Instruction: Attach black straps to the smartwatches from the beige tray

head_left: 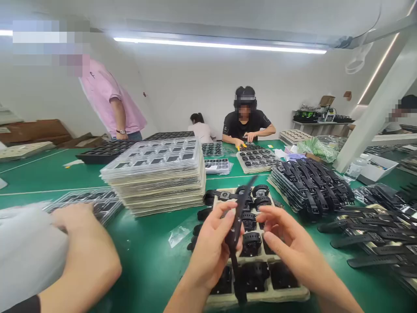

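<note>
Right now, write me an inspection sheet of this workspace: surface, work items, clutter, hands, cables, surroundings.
Surface: green table with pale lines.
Work items: black watch, held above a cream tray of watches.
Clutter: plastic film left of the tray; bottle at right.
Hands: left hand grips the watch; right hand open beside it, nothing seen in it.
Cables: pale loop hangs at upper right, possibly cable.
Surroundings: tray stack and a co-worker's arm at left; lit tube overhead.

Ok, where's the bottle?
The bottle is on the right of the head view, between the slanted white post and the white box.
</note>
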A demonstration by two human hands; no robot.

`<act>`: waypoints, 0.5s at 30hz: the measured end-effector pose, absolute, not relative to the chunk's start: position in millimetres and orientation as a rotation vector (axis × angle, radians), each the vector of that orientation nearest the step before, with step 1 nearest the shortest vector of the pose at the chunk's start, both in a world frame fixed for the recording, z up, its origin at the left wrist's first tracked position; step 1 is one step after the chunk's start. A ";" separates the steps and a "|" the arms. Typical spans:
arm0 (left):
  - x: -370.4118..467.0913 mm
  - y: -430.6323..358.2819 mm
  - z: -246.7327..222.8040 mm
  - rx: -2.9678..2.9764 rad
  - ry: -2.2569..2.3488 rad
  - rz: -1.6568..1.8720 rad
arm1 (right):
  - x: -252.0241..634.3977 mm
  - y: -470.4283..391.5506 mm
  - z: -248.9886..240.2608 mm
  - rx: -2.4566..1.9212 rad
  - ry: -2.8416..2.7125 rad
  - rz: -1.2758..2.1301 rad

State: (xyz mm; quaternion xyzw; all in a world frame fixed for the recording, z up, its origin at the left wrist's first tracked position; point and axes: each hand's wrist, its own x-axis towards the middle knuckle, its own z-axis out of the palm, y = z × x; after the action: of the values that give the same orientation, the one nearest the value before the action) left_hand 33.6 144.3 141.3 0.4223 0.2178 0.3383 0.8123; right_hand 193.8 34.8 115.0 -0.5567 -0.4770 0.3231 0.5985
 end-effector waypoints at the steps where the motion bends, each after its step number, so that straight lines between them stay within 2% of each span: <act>1: 34.2 142.8 141.5 0.879 0.454 0.676 | 195.0 39.0 113.6 -1.239 -1.074 0.810; 4: 37.0 137.4 141.1 0.782 0.423 0.573 | 193.6 49.1 109.3 -1.022 -0.998 1.014; 9: 40.2 127.2 138.2 0.732 0.359 0.526 | 188.7 49.1 105.7 -1.060 -1.143 0.917; 15: 44.8 118.7 131.7 0.756 0.326 0.462 | 189.6 36.8 113.1 -0.884 -1.146 1.217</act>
State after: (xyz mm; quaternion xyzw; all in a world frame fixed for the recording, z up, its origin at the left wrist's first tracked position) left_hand 44.8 118.7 131.7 0.3642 0.1569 0.2227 0.8906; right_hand 189.6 36.8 113.1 -0.3790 -0.4914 0.5219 0.5852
